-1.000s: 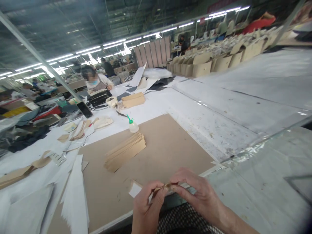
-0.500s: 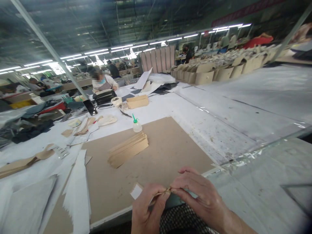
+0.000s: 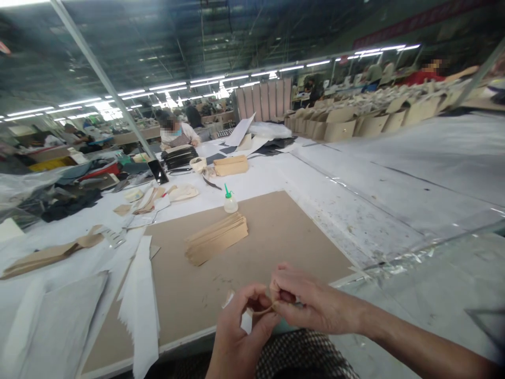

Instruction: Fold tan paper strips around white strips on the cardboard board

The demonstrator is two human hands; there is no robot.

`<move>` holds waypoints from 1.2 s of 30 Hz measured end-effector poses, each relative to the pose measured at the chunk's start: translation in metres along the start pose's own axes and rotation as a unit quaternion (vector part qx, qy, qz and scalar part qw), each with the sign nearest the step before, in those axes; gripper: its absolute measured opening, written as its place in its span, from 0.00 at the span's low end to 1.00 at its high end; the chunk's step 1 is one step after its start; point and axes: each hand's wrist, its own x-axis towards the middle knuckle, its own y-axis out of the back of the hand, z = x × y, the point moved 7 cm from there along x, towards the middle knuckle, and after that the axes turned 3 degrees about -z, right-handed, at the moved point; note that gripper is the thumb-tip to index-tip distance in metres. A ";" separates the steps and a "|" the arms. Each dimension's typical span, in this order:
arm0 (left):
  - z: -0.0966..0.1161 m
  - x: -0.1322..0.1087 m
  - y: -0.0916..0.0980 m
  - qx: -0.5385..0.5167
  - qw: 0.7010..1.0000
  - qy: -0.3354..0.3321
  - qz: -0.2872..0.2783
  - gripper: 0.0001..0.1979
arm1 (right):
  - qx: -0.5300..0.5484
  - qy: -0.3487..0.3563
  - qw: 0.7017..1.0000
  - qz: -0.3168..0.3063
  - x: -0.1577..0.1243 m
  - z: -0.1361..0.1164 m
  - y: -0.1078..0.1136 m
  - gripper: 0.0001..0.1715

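Note:
My left hand [image 3: 242, 329] is closed on a small tan piece [image 3: 258, 313], thin and curved, with a white patch near it. The fingers of my right hand [image 3: 311, 305] pinch the same piece at its other end, so the two hands nearly touch. Both are at the near edge of a brown board [image 3: 276, 252]. Beyond them a fanned stack of tan strips [image 3: 216, 239] lies on the board. Behind that stack stands a squeeze bottle [image 3: 231, 204] with a green nozzle. My fingers hide much of the held piece.
White paper strips [image 3: 138, 310] lie over the board's left side. Further left are a long tan strip [image 3: 55, 255] and a grey sheet [image 3: 67, 321]. A phone [image 3: 158, 171] leans by a pole. Across the table a person [image 3: 179, 134] works; tan bags [image 3: 343, 123] stand at back right.
My right hand has turned, its fingers now curled in on the tan piece, and its forearm reaches further right. The piece looks more bowed. The whole view has shifted slightly.

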 end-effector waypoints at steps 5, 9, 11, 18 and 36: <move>-0.005 -0.001 0.017 -0.085 0.993 0.057 0.054 0.17 | 0.152 -0.089 0.984 -0.041 0.025 0.009 -0.005 0.10; -0.009 -0.002 0.033 -0.156 0.978 0.068 0.124 0.22 | 0.250 -0.100 0.963 0.025 0.038 0.012 -0.007 0.21; -0.010 -0.002 0.041 -0.157 0.973 0.057 0.161 0.23 | 0.271 -0.118 0.952 0.074 0.037 0.020 -0.013 0.22; -0.010 -0.008 0.052 -0.148 0.967 0.037 0.206 0.18 | 0.268 -0.080 0.960 0.010 0.022 0.015 -0.053 0.16; 0.003 -0.014 0.092 0.002 0.982 -0.022 0.187 0.10 | -0.017 0.073 0.996 0.048 0.038 0.012 -0.036 0.12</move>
